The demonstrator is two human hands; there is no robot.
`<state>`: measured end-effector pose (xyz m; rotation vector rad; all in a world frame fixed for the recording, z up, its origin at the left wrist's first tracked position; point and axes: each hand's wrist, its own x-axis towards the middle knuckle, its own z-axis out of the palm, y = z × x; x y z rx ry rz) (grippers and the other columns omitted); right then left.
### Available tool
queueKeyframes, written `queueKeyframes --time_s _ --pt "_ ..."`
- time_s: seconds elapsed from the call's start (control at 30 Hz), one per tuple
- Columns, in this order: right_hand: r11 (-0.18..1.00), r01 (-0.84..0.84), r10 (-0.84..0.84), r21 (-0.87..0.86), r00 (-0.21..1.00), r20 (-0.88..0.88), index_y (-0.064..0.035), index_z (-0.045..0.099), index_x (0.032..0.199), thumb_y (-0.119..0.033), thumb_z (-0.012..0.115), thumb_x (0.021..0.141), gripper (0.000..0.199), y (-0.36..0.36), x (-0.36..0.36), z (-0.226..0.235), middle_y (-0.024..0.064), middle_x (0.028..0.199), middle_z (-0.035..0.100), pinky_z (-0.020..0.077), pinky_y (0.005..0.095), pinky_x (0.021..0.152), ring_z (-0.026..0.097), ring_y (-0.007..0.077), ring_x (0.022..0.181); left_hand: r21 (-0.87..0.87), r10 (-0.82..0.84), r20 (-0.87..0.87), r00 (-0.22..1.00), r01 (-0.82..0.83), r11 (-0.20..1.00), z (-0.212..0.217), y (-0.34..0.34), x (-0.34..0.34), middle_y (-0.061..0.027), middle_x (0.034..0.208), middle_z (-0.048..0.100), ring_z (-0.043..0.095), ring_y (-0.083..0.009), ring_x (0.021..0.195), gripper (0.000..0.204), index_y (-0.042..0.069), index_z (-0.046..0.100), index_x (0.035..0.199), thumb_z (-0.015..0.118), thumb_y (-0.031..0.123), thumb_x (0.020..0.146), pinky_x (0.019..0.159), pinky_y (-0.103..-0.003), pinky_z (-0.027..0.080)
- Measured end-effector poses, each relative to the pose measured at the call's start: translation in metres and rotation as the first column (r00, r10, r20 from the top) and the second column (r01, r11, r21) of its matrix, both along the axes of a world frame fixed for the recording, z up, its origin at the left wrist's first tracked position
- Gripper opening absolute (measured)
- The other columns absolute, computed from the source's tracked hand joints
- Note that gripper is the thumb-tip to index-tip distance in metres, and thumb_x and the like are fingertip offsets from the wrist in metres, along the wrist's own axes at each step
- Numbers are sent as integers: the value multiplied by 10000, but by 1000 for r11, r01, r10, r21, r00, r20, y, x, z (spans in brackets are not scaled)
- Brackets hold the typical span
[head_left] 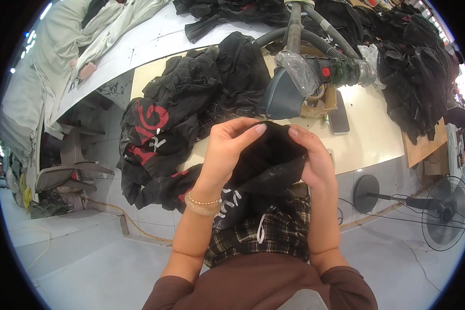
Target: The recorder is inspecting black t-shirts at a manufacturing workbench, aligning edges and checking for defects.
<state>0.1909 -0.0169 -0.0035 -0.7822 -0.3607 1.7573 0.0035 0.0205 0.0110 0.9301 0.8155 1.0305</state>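
Between my hands a black garment [274,170] is held up over my lap, its top edge pinched at two places. My left hand [232,139] closes on the left part of that edge, thumb on top and fingers behind the cloth. My right hand [315,155] grips the right part the same way, thumb pressed on the fabric. The lower part of the cloth hangs down over my plaid trousers, with white lettering on it. To the left, a heap of black garments [191,93] with red and white prints lies on the table and spills over its front edge.
Just beyond my hands stands a dark blue suction hood [284,93] with grey hoses, partly wrapped in plastic. A phone [339,113] lies on the cream table [372,134] to its right. More black clothing [418,77] is piled at the far right. A standing fan [444,206] is on the floor at right.
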Motion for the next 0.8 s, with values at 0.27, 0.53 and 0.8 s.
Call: queueKeyframes --time_s 0.27,0.53,0.8 --pt "998 60 -58 -36 998 33 39 644 1089 -82 582 908 227 0 -6 4 98 1049 687 496 268 873 647 151 952 -84 54 90 994 -47 995 0 1 4 -23 926 694 608 -64 847 127 -2 698 965 691 57 852 825 -200 441" --pt "999 47 -47 -14 999 2 46 631 1082 -71 595 895 224 -1 -4 11 90 1020 684 505 270 845 649 147 914 -84 57 107 993 -48 995 2 0 7 -17 925 690 604 -61 846 147 -15 689 979 696 56 851 813 -197 446" --pt "927 42 -311 373 642 701 -4 605 854 -1 727 794 136 -10 -1 16 -17 796 616 434 189 675 535 42 732 206 -66 -259 964 121 971 10 -8 -9 3 881 633 553 -48 799 179 -20 653 934 742 23 785 736 -194 449"
